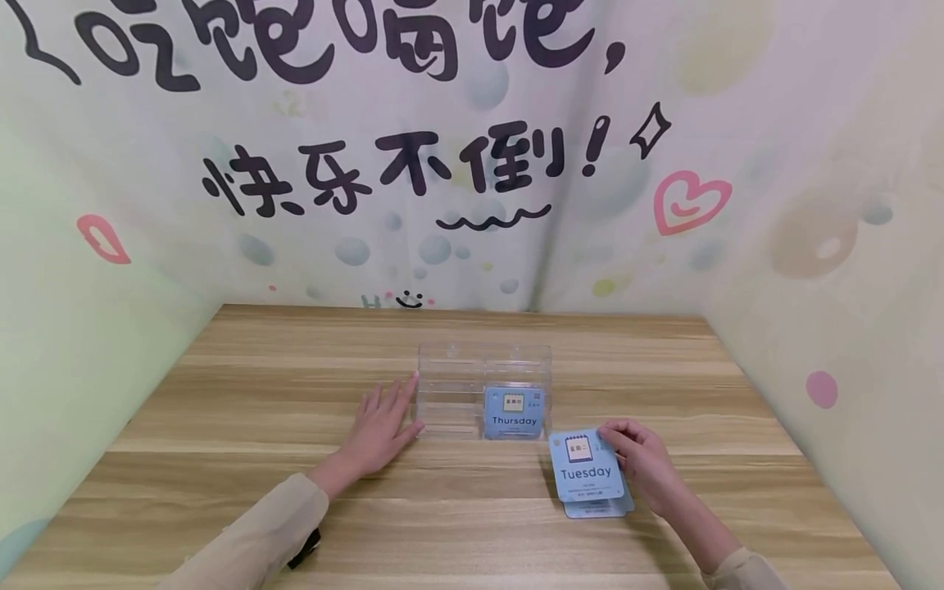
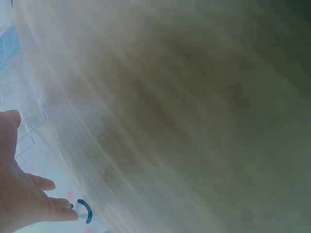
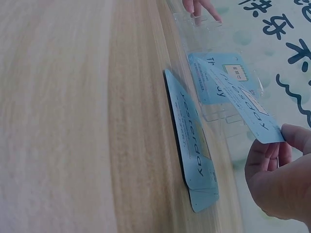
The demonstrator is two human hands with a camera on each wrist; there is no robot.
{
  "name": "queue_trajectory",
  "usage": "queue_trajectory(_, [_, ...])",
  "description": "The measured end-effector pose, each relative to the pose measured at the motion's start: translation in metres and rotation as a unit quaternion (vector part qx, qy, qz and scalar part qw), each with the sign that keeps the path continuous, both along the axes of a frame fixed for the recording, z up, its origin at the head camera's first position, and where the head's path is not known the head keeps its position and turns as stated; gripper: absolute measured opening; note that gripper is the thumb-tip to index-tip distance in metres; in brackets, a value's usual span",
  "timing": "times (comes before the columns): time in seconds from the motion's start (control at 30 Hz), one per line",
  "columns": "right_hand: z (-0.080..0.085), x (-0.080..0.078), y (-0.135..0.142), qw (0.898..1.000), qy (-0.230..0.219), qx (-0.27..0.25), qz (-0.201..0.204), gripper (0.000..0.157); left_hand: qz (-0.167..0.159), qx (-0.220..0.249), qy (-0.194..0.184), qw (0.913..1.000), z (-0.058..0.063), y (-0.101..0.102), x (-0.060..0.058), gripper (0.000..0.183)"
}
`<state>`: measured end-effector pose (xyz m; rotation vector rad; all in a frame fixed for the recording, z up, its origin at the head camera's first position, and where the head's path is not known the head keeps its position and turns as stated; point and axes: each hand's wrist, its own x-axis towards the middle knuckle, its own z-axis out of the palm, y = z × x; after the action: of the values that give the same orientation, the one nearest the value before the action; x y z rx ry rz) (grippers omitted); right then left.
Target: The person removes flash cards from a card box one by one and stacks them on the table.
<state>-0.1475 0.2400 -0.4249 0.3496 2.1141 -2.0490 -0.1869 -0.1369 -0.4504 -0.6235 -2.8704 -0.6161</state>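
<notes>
I see the right hand (image 1: 649,469) pinching the Tuesday card (image 1: 586,463) by just 1 corner, the far right, above a small pile topped by the Yesterday card (image 3: 189,133), right of the clear plastic holder (image 1: 451,398) on the wooden table (image 1: 442,524). With so little gripped, it could swivel or slip; dipped, its near edge might catch the pile and scatter it. The left hand (image 1: 378,433), fingers extended, touches the holder's left side; too firm a push could skid that light-looking frame rightward and jolt the Thursday card (image 1: 514,414) in its near right part.
</notes>
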Motion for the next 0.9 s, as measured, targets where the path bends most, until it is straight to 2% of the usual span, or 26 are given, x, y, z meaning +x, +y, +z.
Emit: queue_trajectory(0.9, [-0.0047, 0.0054, 0.0095, 1.000, -0.014, 0.011, 0.006, 0.013, -0.001, -0.002, -0.010, 0.9999, 0.0018, 0.0003, 0.0003, 0.072])
